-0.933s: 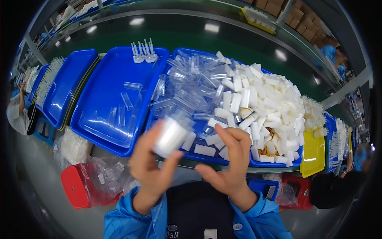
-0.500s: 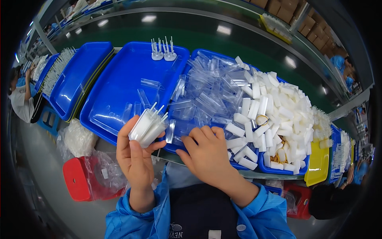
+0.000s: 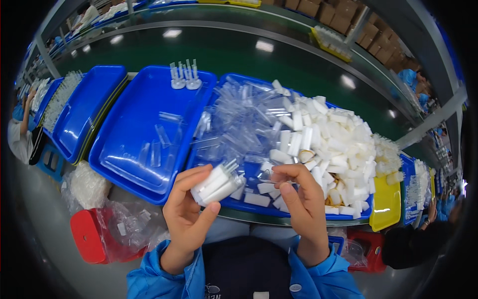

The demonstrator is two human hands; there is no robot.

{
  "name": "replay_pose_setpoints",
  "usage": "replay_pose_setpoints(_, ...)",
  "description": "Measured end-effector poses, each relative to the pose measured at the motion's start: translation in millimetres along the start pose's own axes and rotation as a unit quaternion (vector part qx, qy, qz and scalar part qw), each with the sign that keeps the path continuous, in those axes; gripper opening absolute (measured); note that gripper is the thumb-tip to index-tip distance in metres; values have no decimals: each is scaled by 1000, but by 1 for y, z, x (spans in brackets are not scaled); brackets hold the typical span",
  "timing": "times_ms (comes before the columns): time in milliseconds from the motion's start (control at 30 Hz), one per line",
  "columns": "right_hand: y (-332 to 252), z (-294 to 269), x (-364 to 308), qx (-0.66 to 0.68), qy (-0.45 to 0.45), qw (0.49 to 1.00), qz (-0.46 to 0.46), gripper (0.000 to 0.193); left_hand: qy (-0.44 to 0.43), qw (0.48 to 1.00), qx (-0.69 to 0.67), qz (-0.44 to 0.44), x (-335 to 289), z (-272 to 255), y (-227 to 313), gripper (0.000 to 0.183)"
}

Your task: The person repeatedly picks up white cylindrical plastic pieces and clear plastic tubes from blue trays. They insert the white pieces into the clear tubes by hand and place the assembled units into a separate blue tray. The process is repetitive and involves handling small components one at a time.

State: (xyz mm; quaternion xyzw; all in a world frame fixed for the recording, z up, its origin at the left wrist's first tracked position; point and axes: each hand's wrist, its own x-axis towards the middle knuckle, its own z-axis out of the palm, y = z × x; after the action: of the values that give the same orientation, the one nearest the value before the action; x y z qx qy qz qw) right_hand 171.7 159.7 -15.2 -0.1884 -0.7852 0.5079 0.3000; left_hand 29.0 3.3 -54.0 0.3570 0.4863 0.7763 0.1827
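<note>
My left hand (image 3: 186,214) is closed round a bundle of smooth white blocks (image 3: 217,187) with several thin pale rods sticking out of its far end. The bundle tilts toward the right. My right hand (image 3: 306,207) pinches a small clear plastic piece (image 3: 265,175) between thumb and fingers, just right of the bundle and apart from it. Under and beyond the hands lies a heap of clear plastic pieces (image 3: 244,109) in a blue tray. To its right rises a large pile of short white blocks (image 3: 333,134), some loose near my right hand.
A second blue tray (image 3: 112,172) at left holds a few clear pieces and two white-based parts with upright rods (image 3: 185,78). Stacked blue trays (image 3: 87,114) stand farther left. A yellow tray (image 3: 386,204) is at right, a red stool (image 3: 88,236) at lower left. Beyond runs a green belt (image 3: 219,50).
My right hand has turned and moved right, and now holds a clear plastic piece. My left hand has shifted right and down with the bundle. The whole view has swung slightly.
</note>
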Motion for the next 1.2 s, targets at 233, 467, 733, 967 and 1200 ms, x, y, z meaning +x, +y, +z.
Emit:
replay_pose_setpoints(233,7,-22,-18,108,32,993,26,24,-90,996,-8,-4,-5,29,-5,46)
replay_pose_setpoints(467,1,-27,-27,105,14,994,-13,26,-135,990,19,-30,-9,47,-5,42)
replay_pose_setpoints(733,7,-30,-28,181,-5,982,-54,28,-135,990,36,-24,-10,54,-7,39)
replay_pose_setpoints(967,20,-32,-32,180,123,975,-45,23,-125,991,49,-7,-11,52,-9,39)
replay_pose_setpoints(1200,21,-37,-33,213,136,967,-40,16,-128,989,70,-1,-8,51,-8,41)
